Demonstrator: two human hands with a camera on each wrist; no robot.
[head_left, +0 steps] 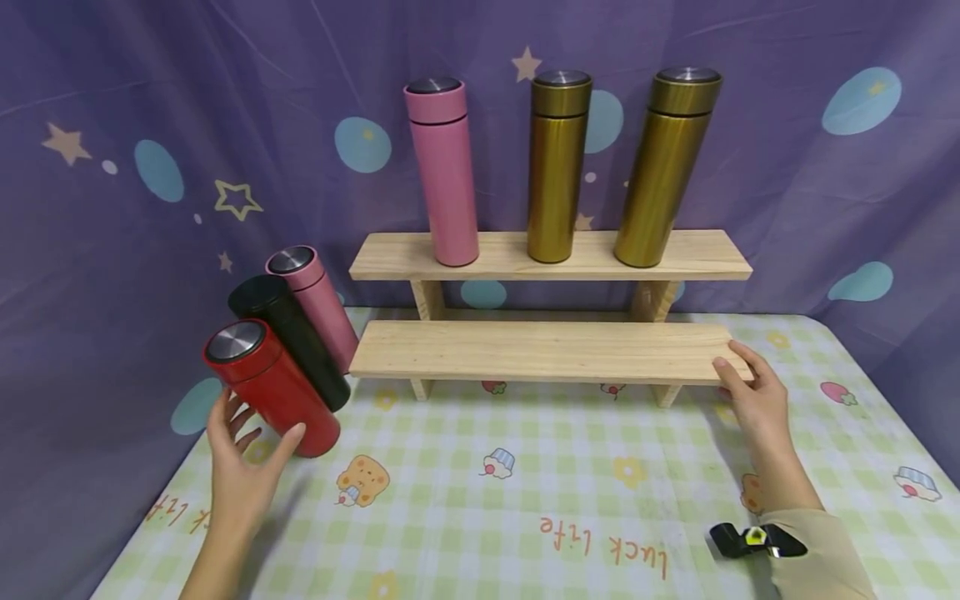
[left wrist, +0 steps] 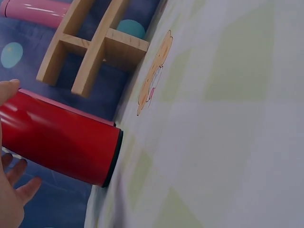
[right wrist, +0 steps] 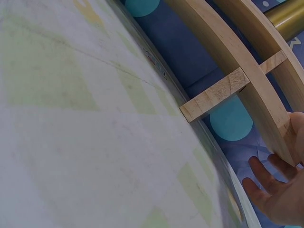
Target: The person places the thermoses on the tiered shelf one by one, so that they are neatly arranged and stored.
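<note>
At the left of the head view stands a red thermos bottle (head_left: 279, 392) with a silver-topped lid. My left hand (head_left: 243, 467) is spread about its lower part, the thumb on one side and the fingers on the other. In the left wrist view, a gap shows between the lower fingers and the red bottle (left wrist: 59, 137). My right hand (head_left: 761, 404) grips the right end of a two-tier wooden shelf (head_left: 540, 350) at its lower board. Seen from the right wrist, that board (right wrist: 261, 104) passes between thumb and fingers, with the other fingers loosely bent below it.
Behind the red bottle stand a black bottle (head_left: 300, 342) and a pink bottle (head_left: 322, 304), close to the shelf's left end. The upper board carries another pink bottle (head_left: 446, 183) and two gold ones, the middle (head_left: 558, 175) and the right (head_left: 666, 175). A purple curtain (head_left: 750, 167) hangs behind.
</note>
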